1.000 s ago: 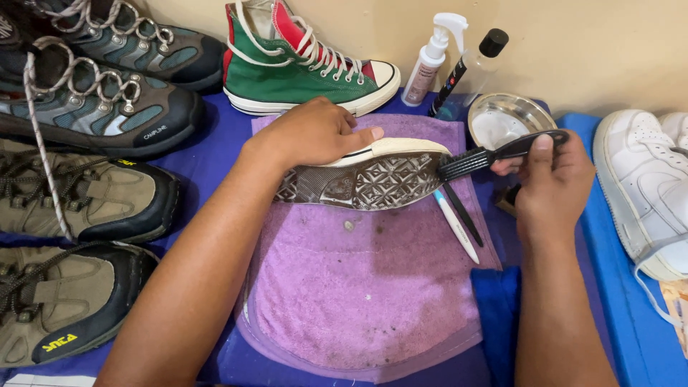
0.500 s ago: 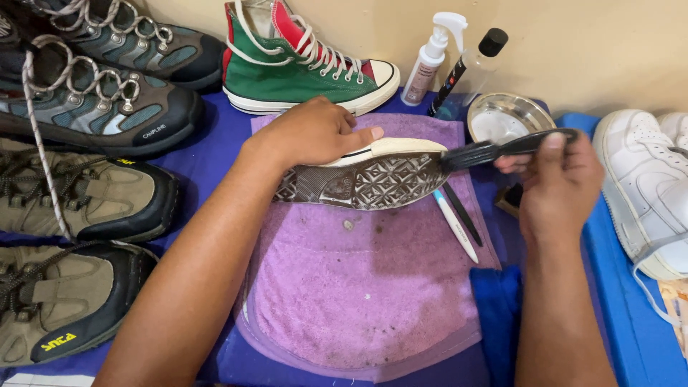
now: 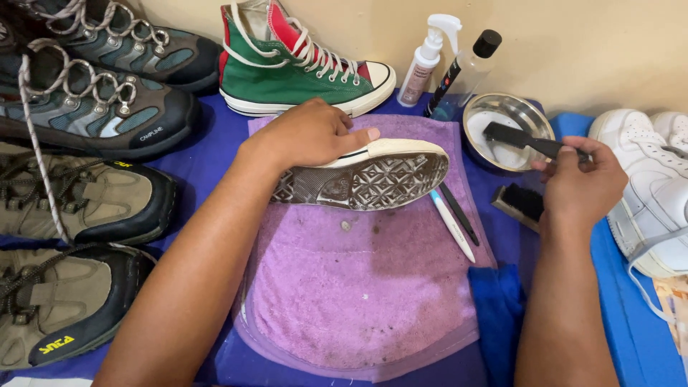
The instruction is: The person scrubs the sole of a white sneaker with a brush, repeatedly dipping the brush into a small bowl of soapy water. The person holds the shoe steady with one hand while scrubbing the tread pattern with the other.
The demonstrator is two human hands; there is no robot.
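Note:
My left hand (image 3: 309, 134) grips a sneaker (image 3: 362, 175) turned on its side, its patterned brown sole facing me, over a purple towel (image 3: 358, 287). In my right hand (image 3: 582, 185) is a black brush (image 3: 519, 137); its head sits inside a metal bowl (image 3: 479, 118) holding white liquid. A matching green and red high-top sneaker (image 3: 297, 68) stands upright behind the towel.
Several hiking shoes (image 3: 79, 193) line the left side. A white spray bottle (image 3: 428, 61) and a clear bottle (image 3: 469, 68) stand by the wall. Two pen-like tools (image 3: 453, 222), a second brush (image 3: 519, 204), a blue cloth (image 3: 498, 308) and white sneakers (image 3: 656, 201) lie at right.
My right hand has carried the brush away from the sneaker's toe, rightward and back, so its head now rests in the metal bowl. My left hand still holds the sneaker.

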